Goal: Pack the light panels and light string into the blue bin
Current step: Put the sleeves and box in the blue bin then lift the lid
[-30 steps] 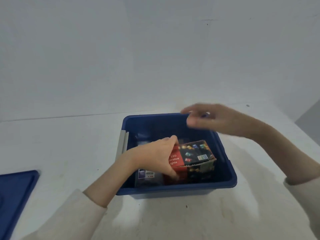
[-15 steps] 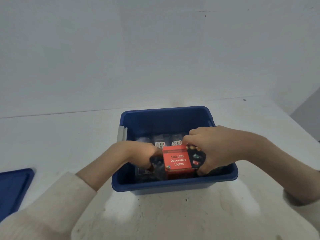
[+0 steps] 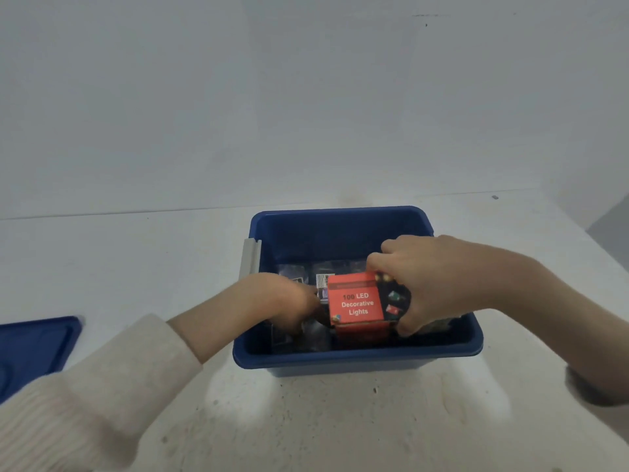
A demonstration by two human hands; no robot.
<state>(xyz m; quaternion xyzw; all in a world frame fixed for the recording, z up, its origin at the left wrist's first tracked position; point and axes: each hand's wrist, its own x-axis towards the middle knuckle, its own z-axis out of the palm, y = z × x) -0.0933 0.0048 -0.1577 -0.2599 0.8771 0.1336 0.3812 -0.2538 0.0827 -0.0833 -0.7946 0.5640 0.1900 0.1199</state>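
Note:
The blue bin point(image 3: 357, 357) stands on the white table in front of me. Inside it, a red box point(image 3: 355, 303) printed "100 LED Decorative Lights" is tilted so its red face points up at me. My right hand point(image 3: 432, 281) grips the box's right end from above, fingers curled round it. My left hand point(image 3: 287, 301) reaches into the bin at the box's left end; its fingertips are hidden behind the box. Dark packaged light panels point(image 3: 306, 275) with white labels lie on the bin floor under and behind the box.
A blue lid point(image 3: 32, 352) lies flat at the table's left edge. A grey handle point(image 3: 250, 258) sits on the bin's left rim. A white wall rises behind the table, and the table's right edge drops away at the far right.
My right hand came down from the bin's far rim and took hold of the light box. The box turned so its red face points up. My left hand slid to the box's left end.

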